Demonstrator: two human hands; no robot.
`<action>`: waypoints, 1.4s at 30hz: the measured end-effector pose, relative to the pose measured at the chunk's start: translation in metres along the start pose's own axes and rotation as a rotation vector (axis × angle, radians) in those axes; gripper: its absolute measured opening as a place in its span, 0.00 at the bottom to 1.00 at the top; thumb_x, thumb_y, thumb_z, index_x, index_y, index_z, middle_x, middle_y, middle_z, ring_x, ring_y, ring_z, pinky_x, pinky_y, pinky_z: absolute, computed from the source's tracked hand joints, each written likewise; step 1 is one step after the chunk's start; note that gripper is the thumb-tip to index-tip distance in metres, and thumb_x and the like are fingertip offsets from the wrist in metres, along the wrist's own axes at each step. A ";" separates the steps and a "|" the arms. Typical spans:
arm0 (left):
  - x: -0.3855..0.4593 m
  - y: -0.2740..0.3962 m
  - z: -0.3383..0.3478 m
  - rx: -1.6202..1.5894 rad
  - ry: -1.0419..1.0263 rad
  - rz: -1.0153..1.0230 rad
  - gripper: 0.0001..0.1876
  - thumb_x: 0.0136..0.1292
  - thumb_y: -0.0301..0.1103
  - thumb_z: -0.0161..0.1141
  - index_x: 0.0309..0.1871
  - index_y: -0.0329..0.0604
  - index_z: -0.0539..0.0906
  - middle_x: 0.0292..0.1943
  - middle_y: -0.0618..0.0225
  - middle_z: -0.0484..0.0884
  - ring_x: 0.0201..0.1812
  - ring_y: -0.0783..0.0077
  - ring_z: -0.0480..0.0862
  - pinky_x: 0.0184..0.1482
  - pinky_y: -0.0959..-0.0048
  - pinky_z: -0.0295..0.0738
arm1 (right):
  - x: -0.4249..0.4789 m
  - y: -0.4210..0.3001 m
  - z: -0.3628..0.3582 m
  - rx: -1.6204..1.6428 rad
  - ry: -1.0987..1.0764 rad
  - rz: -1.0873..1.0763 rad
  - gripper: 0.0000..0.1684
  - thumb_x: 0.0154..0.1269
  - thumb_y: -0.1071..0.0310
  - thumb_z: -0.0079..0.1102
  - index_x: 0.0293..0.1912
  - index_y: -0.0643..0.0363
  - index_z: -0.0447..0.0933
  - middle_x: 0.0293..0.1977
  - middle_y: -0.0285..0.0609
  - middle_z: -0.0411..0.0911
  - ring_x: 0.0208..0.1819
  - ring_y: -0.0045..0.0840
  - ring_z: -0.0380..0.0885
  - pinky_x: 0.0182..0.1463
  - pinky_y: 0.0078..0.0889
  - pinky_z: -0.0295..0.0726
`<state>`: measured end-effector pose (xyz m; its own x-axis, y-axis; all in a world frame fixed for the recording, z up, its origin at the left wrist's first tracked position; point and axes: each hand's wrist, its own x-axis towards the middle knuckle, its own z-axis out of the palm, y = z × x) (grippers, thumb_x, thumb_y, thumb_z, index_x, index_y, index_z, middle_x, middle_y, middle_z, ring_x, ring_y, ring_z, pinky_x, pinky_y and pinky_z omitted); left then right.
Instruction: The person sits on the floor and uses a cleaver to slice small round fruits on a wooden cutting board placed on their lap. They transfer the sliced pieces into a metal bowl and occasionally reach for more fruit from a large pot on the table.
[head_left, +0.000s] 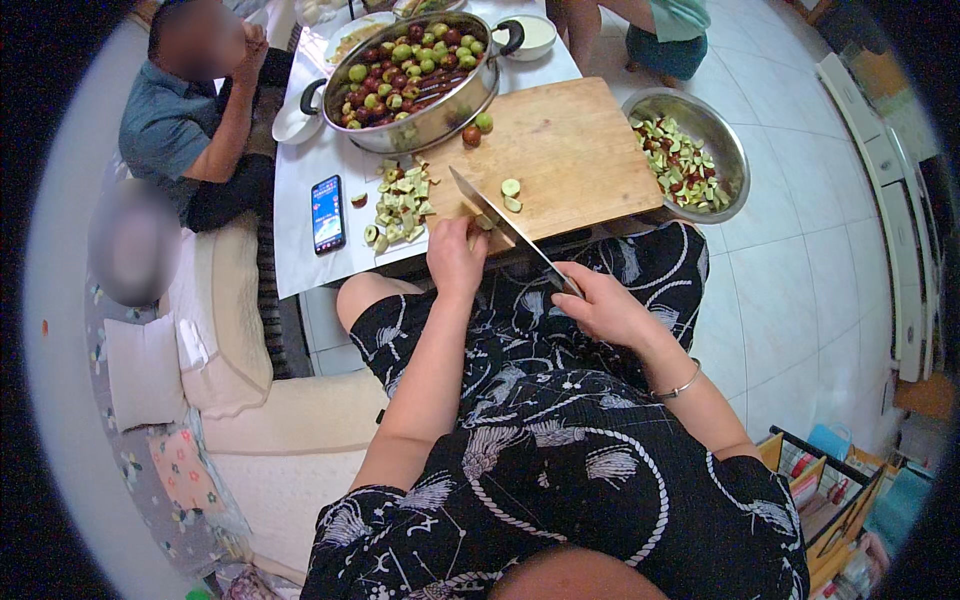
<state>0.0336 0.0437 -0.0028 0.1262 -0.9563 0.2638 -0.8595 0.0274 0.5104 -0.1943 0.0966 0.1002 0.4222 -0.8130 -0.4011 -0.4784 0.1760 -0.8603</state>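
My right hand (604, 306) grips the handle of a kitchen knife (501, 214), its blade slanting up and left over the near left part of a wooden cutting board (570, 142). Close to the blade, my left hand (459, 253) has its fingers curled around a piece of jujube (484, 222), partly hidden by them. Two cut slices (511, 193) lie right of the blade. Left of the board is a pile of chopped jujube (403, 199). A whole green jujube (484, 121) and a reddish one (471, 136) rest at the board's far edge.
A steel pot (409, 131) of whole jujubes stands beyond the board. A metal bowl (739, 161) of chopped pieces is at right. A phone (328, 214) lies on the white-covered table (300, 259). One person (169, 135) sits at left; another person's legs (581, 34) show beyond the table.
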 end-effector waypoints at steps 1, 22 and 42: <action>0.000 0.001 -0.001 0.002 0.025 0.017 0.14 0.49 0.30 0.67 0.41 0.40 0.81 0.37 0.58 0.80 0.44 0.54 0.79 0.47 0.61 0.75 | 0.000 -0.001 0.001 -0.031 0.007 -0.014 0.22 0.64 0.63 0.58 0.56 0.58 0.71 0.33 0.50 0.80 0.34 0.38 0.81 0.41 0.37 0.79; -0.002 0.006 0.009 -0.039 0.154 0.064 0.14 0.46 0.27 0.67 0.38 0.42 0.78 0.35 0.60 0.80 0.42 0.54 0.77 0.45 0.60 0.73 | -0.006 -0.012 -0.004 0.001 -0.038 0.068 0.24 0.65 0.62 0.57 0.58 0.60 0.70 0.34 0.52 0.81 0.36 0.39 0.82 0.43 0.37 0.79; -0.001 0.006 0.013 -0.083 0.201 0.011 0.18 0.43 0.30 0.69 0.40 0.40 0.81 0.39 0.56 0.82 0.43 0.48 0.77 0.48 0.57 0.73 | 0.008 -0.021 0.011 -0.488 -0.012 -0.071 0.25 0.65 0.63 0.55 0.59 0.60 0.65 0.39 0.58 0.80 0.42 0.51 0.79 0.45 0.48 0.78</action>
<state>0.0218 0.0411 -0.0106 0.2200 -0.8789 0.4233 -0.8185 0.0697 0.5702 -0.1724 0.0927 0.1122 0.4745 -0.8065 -0.3527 -0.7516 -0.1627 -0.6392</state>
